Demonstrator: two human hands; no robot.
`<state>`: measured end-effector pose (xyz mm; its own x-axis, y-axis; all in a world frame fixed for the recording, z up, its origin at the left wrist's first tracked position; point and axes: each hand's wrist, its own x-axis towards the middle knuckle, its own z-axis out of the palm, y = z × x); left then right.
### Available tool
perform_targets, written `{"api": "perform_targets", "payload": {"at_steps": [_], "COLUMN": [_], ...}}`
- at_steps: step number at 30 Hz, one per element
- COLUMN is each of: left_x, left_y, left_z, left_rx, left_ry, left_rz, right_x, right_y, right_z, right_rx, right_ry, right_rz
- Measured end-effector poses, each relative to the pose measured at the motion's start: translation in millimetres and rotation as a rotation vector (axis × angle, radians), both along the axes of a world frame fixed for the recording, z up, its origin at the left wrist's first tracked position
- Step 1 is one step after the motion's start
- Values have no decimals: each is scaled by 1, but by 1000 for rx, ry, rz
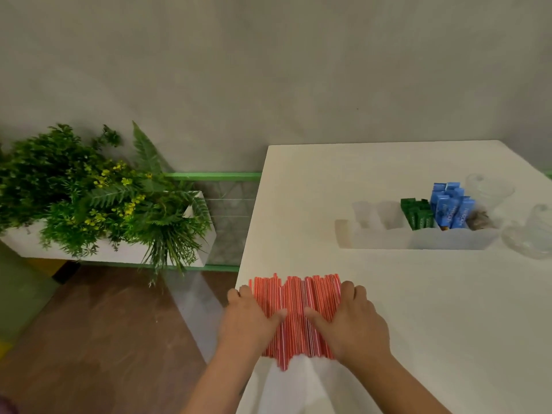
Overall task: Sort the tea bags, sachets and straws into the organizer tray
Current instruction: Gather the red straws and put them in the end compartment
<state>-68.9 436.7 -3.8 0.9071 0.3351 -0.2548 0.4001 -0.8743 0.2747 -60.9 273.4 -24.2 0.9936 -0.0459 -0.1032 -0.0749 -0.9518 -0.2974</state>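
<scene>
A flat row of red-and-white striped straws (295, 312) lies near the table's front left corner. My left hand (249, 319) presses on the row's left side and my right hand (351, 321) on its right side, thumbs pointing inward over the straws. A translucent white organizer tray (418, 239) stands further back to the right. In it stand green sachets (418, 215), blue sachets (451, 206) and something brownish (479, 219) in the right compartment. The tray's left compartments look empty.
The white table (388, 294) ends at its left edge close to my left hand. Two clear glass bowls (490, 189) (534, 234) stand right of the tray. A white planter with green plants (98, 198) sits on the floor to the left.
</scene>
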Motion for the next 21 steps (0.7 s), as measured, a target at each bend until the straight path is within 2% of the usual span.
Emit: {"api": "perform_targets", "payload": {"at_steps": [11, 21], "left_x": [16, 23], "left_y": [6, -4], "left_z": [-16, -21], "left_rx": [-176, -188], "left_ry": [-61, -94], "left_rz": [-115, -140], "right_x": [-7, 3], "right_y": [13, 11], "right_z": [-13, -7], "right_rx": [-29, -46], "right_ry": [-119, 10], "right_rz": [-7, -16]}}
